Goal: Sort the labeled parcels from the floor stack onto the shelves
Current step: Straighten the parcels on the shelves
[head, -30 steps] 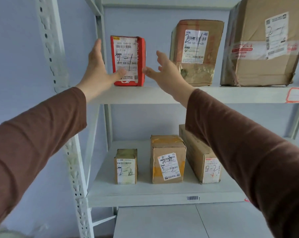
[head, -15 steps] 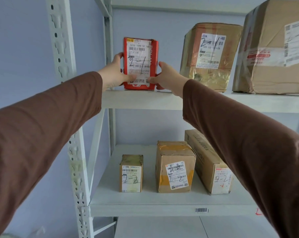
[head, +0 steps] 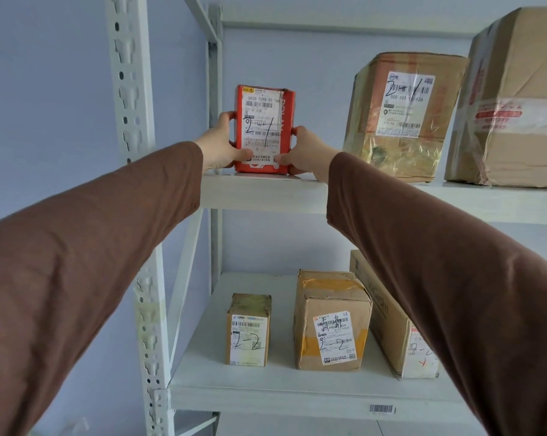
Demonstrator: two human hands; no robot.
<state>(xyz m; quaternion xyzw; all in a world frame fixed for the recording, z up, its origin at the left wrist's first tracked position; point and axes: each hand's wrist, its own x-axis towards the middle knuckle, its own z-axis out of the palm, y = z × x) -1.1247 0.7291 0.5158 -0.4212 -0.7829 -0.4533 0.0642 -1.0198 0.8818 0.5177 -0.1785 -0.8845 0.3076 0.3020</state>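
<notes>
White steel shelves (head: 259,191) against a pale wall. Both hands, left (head: 217,149) and right (head: 305,154), grasp the red parcel (head: 263,129) marked 2-1, standing on the upper shelf; release remains. Floor stack unseen.

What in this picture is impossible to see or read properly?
Head view:
- Large brown box: cut off by the right edge.
- Long carton on the lower shelf: partly hidden by the right sleeve.
- Red parcel: fine print too small; sides covered by both hands.
- Floor stack: out of view.
</notes>
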